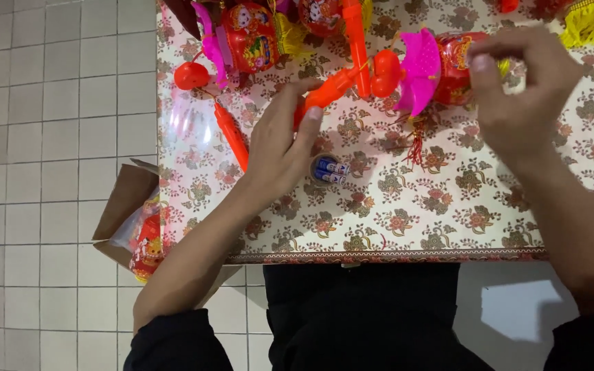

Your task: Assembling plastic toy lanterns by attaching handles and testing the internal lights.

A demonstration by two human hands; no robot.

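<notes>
From the head view, we see our left hand (280,148) at centre frame closed around the orange handle (328,93), thumb and fingers pinching its lower end. Our right hand (520,89), upper right, pinches the far end of the red lantern (452,69) that lies on the table (448,213) behind a pink frill (419,69). A pair of small batteries (329,170) sits just beside the left thumb (their casing blue and white). We judge that a steady grip on the handle matters here, while the right fingers work lightly, so the tassel (415,144) below the frill does not snag.
</notes>
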